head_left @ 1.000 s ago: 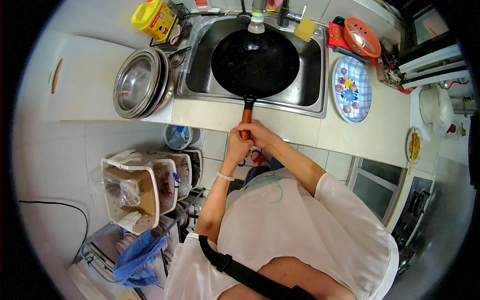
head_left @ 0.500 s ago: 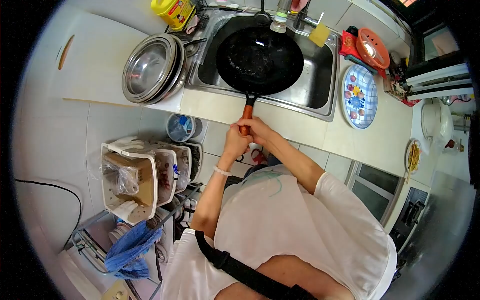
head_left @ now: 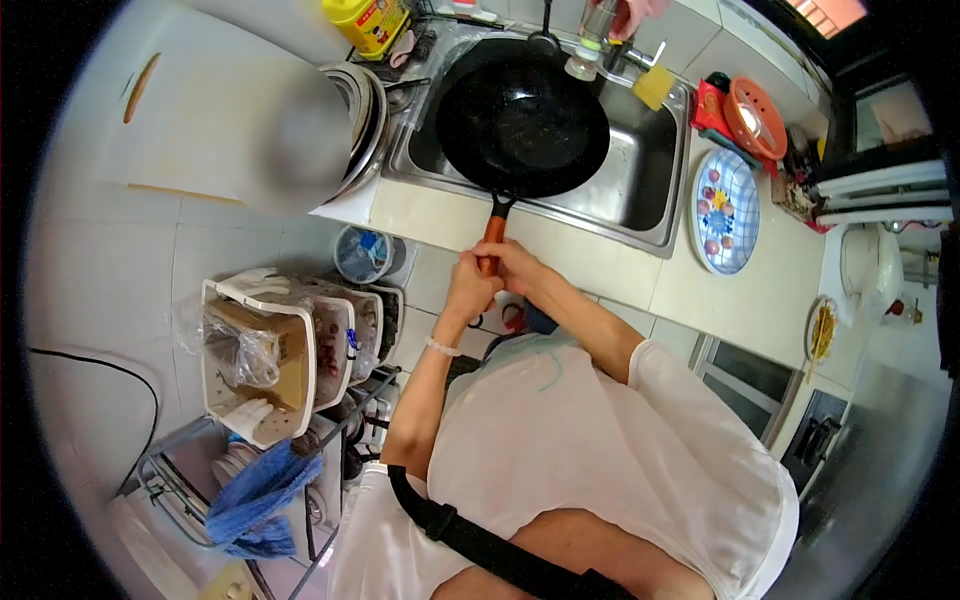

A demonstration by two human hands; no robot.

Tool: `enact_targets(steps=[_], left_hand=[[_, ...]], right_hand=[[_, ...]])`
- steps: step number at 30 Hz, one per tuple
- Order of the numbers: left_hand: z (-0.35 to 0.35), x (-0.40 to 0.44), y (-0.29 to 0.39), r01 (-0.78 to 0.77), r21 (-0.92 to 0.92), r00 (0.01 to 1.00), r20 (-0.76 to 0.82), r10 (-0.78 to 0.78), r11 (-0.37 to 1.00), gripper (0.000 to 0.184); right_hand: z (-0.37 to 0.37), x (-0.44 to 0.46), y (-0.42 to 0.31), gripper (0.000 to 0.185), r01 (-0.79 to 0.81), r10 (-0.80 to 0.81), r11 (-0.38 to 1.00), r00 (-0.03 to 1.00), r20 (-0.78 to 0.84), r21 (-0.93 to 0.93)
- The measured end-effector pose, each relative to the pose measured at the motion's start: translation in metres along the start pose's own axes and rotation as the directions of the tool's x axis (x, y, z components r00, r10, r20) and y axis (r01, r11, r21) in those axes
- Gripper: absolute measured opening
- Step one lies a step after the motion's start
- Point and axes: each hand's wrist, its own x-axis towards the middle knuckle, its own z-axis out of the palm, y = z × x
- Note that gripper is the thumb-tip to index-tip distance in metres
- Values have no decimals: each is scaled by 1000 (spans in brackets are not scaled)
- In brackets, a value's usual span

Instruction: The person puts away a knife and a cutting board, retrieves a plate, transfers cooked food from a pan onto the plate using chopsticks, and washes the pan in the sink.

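Observation:
A black wok (head_left: 525, 125) is held over the metal sink (head_left: 640, 160), its dark inside facing up and looking wet. Its reddish-brown wooden handle (head_left: 495, 232) points toward my body. My left hand (head_left: 472, 288) is closed around the lower end of the handle. Against it, my right hand (head_left: 515, 266) is also wrapped round the handle, so the grip end is hidden by fingers. Behind the wok's far edge are a small clear bottle (head_left: 582, 64) and the faucet (head_left: 618, 58). Whether the wok touches the sink's rim is unclear.
Stacked metal bowls (head_left: 372, 130) stand left of the sink, partly covered by a blurred pale shape (head_left: 285, 140). To the right lie a blue-patterned oval plate (head_left: 726, 240) and an orange colander (head_left: 755, 110). A yellow sponge (head_left: 653, 88) hangs by the faucet. White bins (head_left: 262, 315) stand lower left.
Both hands keep their hold on the wok handle. The view has shifted slightly, moving the sink area right and down. A blurred pale shape now covers much of the bowl stack.

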Motion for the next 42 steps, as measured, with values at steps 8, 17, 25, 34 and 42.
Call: enact_targets(steps=[8, 17, 25, 34, 42], left_hand=[[-22, 6, 16, 26, 101, 1000, -18, -25, 995, 26], [-19, 3, 10, 65, 34, 998, -2, -65, 997, 23], [-4, 5, -6, -42, 184, 993, -97, 60, 982, 21], [-7, 5, 12, 132, 191, 987, -114, -112, 973, 20], [0, 3, 19, 205, 177, 977, -101, -190, 963, 24]], right_hand=[[1, 19, -7, 26, -110, 110, 994, 987, 118, -5], [-28, -28, -125, 40, -192, 399, 584, 914, 74, -789], [-69, -32, -145, 37, -243, 452, 501, 892, 12, -830], [-50, -26, -102, 36, -27, 418, 524, 879, 229, -851], [-53, -26, -110, 41, -248, 503, 606, 856, 122, -756]])
